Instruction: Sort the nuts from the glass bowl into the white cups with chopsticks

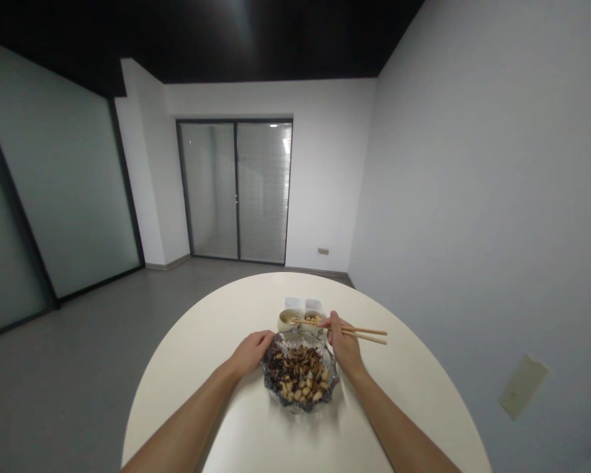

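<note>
A scalloped glass bowl (299, 371) holds dark sunflower seeds (303, 361) and pale nuts (303, 392) that look like pistachios. My left hand (250, 353) grips the bowl's left rim, its fingertips partly hidden there. In my right hand (343, 340) is a pair of wooden chopsticks (367, 333), held beyond the bowl's right edge. Their tips point left, above two small cups. The left cup (284, 324) seems to have little in it; the right cup (311, 326) contains pale nuts. Whether the tips pinch anything is too small to tell.
Two small white containers (293, 303) stand behind the cups. Everything sits on a round cream table (201, 341). A wall (473, 197) runs close on the right, and glass doors (236, 190) with blinds are across the room.
</note>
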A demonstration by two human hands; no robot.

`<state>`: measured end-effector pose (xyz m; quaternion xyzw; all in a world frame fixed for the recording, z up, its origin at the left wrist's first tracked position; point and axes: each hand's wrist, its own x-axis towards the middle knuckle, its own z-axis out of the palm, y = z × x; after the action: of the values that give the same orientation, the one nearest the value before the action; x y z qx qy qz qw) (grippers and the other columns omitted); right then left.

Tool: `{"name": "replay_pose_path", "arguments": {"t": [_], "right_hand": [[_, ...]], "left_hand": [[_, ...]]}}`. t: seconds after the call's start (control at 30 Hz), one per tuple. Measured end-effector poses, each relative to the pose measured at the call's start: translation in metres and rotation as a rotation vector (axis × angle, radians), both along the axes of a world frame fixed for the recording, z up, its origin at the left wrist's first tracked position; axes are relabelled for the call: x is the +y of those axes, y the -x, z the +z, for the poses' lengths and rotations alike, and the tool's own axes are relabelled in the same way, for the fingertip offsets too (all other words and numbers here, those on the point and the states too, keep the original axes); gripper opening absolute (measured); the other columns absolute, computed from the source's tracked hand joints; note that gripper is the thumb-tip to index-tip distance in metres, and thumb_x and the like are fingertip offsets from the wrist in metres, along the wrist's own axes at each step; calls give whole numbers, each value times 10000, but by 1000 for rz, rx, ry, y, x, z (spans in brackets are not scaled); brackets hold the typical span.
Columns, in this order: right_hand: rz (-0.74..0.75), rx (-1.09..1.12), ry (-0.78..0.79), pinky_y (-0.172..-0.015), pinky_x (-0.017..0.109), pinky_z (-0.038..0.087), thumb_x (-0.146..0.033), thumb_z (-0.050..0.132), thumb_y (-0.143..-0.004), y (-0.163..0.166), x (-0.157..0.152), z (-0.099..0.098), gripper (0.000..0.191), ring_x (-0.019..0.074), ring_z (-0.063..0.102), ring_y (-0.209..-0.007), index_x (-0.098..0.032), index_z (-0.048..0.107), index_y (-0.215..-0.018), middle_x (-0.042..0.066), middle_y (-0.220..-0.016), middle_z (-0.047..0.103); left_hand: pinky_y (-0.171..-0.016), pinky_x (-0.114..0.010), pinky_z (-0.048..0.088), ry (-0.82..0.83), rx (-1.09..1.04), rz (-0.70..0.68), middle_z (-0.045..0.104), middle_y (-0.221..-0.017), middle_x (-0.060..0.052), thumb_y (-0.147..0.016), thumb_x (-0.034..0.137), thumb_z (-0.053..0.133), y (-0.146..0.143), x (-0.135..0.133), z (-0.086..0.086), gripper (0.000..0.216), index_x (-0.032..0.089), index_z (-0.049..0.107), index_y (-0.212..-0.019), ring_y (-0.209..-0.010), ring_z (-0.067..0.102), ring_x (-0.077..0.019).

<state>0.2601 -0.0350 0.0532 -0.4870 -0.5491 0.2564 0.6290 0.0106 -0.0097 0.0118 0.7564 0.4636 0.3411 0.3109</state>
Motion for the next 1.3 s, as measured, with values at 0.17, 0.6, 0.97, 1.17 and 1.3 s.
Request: {"name": "replay_pose_path", "arguments": {"t": [0.17,0.6,0.97,1.17,1.3], "right_hand": [[26,-35,-11,-436,252,342,-750,447,-876,-1,1,-1,683,130,413,-417,-169,741,-670,-33,-426,425],[67,-49,1,-457,254,342,-753,469,-862,-3,0,2,672,135,414,-444,-173,759,-684,-28,-441,432],[551,-139,144,-401,240,152,-775,448,-861,-20,-13,24,762,82,248,-373,-163,665,-462,-52,-350,284],[536,-230,152,-399,231,137,-730,435,-901,-27,-13,23,752,82,234,-370,-161,700,-487,-59,-341,255],[531,-266,177,-401,221,144,-696,442,-919,-29,-13,22,731,80,244,-372,-157,717,-508,-64,-349,255]], "left_hand": [[-871,-296,468,-9,-7,-4,756,-976,-58,-961,576,345,0,0,0,560,183,743,-945,-925,641,-233],[-856,-292,462,-16,1,-18,751,-962,-51,-970,563,331,1,0,-2,555,183,734,-928,-917,638,-228],[-853,-294,463,-15,-8,-16,753,-968,-61,-965,569,337,1,-1,0,554,179,727,-911,-934,639,-237],[-849,-295,466,-8,-19,-18,757,-955,-59,-958,586,342,3,0,-2,567,176,732,-916,-918,640,-236],[-859,-297,465,-5,-24,-19,759,-965,-61,-954,592,348,5,0,-1,568,177,733,-909,-937,638,-241]]}}
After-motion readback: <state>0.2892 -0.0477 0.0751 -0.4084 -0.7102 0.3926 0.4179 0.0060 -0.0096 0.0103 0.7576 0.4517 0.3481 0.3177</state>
